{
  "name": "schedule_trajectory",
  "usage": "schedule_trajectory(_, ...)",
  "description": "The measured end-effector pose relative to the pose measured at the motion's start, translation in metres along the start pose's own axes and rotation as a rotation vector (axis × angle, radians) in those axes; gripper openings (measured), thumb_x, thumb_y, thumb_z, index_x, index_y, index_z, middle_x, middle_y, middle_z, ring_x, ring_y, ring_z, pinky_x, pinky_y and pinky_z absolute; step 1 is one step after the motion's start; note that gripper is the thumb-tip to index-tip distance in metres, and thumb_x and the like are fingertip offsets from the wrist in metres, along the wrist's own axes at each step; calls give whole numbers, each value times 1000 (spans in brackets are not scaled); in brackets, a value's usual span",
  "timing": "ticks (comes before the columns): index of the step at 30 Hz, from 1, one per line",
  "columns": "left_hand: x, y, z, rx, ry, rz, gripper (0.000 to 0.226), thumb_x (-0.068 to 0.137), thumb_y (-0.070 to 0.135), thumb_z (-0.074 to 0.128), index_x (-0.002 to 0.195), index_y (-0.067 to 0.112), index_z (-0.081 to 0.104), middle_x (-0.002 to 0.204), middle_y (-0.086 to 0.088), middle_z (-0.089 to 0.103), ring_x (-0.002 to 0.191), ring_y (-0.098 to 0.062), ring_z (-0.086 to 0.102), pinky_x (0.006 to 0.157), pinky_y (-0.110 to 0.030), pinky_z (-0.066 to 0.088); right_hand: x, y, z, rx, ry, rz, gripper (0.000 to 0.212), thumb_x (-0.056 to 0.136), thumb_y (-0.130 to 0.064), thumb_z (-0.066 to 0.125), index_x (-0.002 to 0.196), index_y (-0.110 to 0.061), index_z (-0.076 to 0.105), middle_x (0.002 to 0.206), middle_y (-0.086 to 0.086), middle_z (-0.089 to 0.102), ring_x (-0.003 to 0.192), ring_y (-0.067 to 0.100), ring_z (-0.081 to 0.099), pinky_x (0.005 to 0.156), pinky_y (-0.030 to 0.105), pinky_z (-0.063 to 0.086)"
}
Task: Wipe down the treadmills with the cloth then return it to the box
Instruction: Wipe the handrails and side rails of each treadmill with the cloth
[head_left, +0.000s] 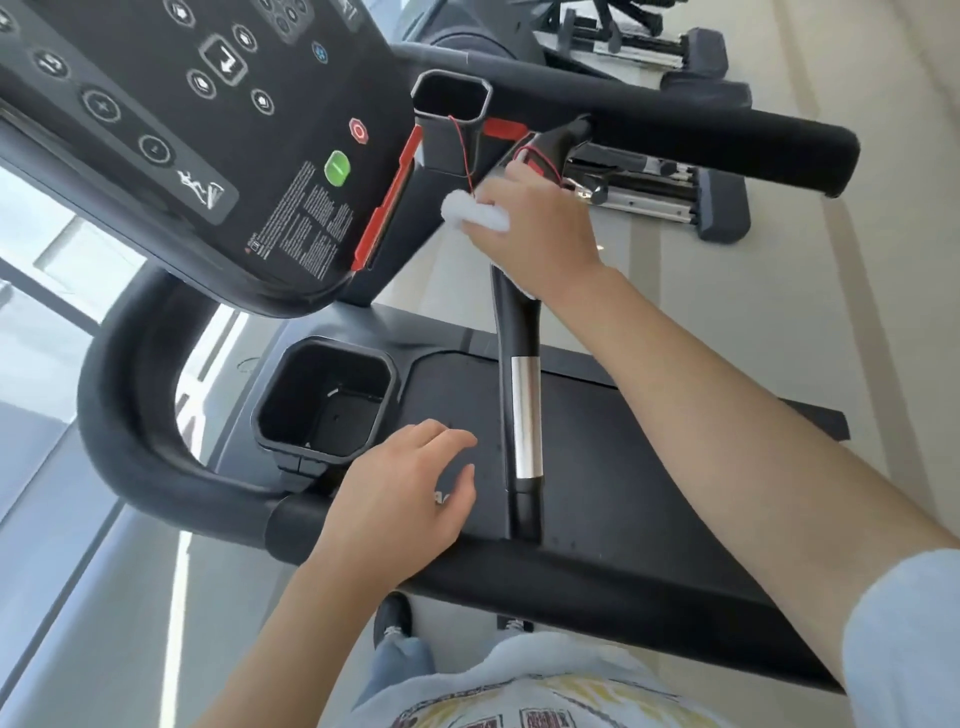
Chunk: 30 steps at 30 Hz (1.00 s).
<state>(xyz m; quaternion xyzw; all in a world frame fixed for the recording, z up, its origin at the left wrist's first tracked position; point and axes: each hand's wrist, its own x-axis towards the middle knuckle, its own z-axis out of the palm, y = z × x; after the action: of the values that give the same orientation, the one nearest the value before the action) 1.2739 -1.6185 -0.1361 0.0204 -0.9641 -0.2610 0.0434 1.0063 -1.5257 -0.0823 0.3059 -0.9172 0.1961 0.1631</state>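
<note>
Beside the upper cup holder, just below its mouth, the white cloth sits bunched in the right hand, whose fingers curl round it so that only a short rolled end shows past the knuckles; that visible roll runs roughly level across the picture, pointing toward the treadmill console. How much more cloth lies under the palm cannot be told. The hand covers the top of the inner grip bar, a black bar with a silver sleeve whose long axis runs away from the upper cup holder toward the padded front handrail. A thin red cord hangs over the rim of the upper cup holder and down its wall; nothing else can be seen inside, since its floor is out of sight. Farther from that holder, on the other side of the console's edge, the lower cup holder shows a dark floor with nothing standing in it. The left hand rests over the handrail just beside the lower holder, fingers loosely spread and holding nothing. Console markings are too blurred to read, and the console is cut off by the picture's top and left edges. Beyond the upper cup holder, a second machine on the pale floor is partly hidden behind a black side rail.
</note>
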Motion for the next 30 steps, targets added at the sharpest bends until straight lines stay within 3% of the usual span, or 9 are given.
schedule_trajectory(2, 0, 0, 1, -8, 16, 2, 31, 95, 38, 56, 121, 29, 71, 103, 20, 66, 87, -3, 63, 62, -23, 53, -35, 0, -5, 34, 10, -69, 21, 91, -39, 69, 96, -19, 73, 94, 1, 61, 72, 26, 59, 59, 32, 44)
schedule_trajectory(4, 0, -1, 1, -18, 33, 12, 30, 95, 37, 57, 120, 28, 71, 102, 19, 66, 87, -3, 64, 62, -25, 54, -83, -5, -9, 47, 6, -144, 19, 84, -31, 72, 99, -19, 73, 100, 4, 64, 76, 28, 62, 56, 33, 45)
schedule_trajectory(9, 0, -1, 2, -12, 44, 51, 29, 94, 35, 59, 118, 26, 72, 100, 18, 66, 86, -5, 64, 64, -26, 55, -160, -2, -10, 68, 10, -389, 10, 83, -20, 73, 91, -15, 74, 85, 0, 59, 69, 18, 53, 49, 31, 45)
schedule_trajectory(12, 0, -1, 2, -11, 44, 44, 29, 94, 36, 57, 117, 26, 72, 100, 18, 67, 86, -5, 65, 63, -27, 55, -132, 3, -6, 89, 46, -369, 11, 82, -22, 75, 89, -14, 74, 85, 2, 63, 66, 20, 57, 47, 33, 46)
schedule_trajectory(15, -1, 0, 2, -2, 47, 32, 28, 93, 35, 56, 115, 28, 73, 98, 18, 67, 84, -5, 65, 62, -27, 54, -84, 1, -4, 121, 20, -235, 20, 84, -33, 74, 92, -15, 73, 90, 4, 65, 67, 27, 62, 53, 36, 52)
schedule_trajectory(19, -2, 1, 1, 11, 38, 19, 25, 93, 35, 57, 112, 29, 72, 97, 19, 66, 80, -4, 64, 59, -22, 50, -10, 1, -8, 160, 27, 42, 35, 92, -51, 60, 79, -19, 65, 81, -2, 55, 72, 27, 55, 64, 35, 39)
schedule_trajectory(21, -2, 0, 2, 9, 29, 13, 25, 95, 36, 57, 114, 30, 72, 98, 20, 65, 79, -4, 62, 60, -20, 48, 10, 2, -5, 114, 22, 88, 37, 92, -54, 56, 71, -22, 56, 76, -5, 48, 71, 24, 50, 64, 35, 39)
schedule_trajectory(26, -4, -1, 2, -40, 46, 1, 25, 95, 36, 59, 116, 31, 71, 102, 23, 65, 72, -5, 65, 64, -27, 55, -26, 10, -2, 150, 85, -5, 24, 95, -43, 65, 93, -20, 70, 88, -5, 58, 73, 24, 58, 62, 30, 36)
schedule_trajectory(30, -4, 0, 2, -53, 77, 9, 25, 94, 36, 57, 114, 31, 71, 100, 23, 64, 69, -7, 64, 62, -27, 53, -119, 3, -6, 183, 40, -171, 25, 84, -28, 75, 105, -22, 64, 105, 2, 66, 80, 26, 65, 60, 30, 47)
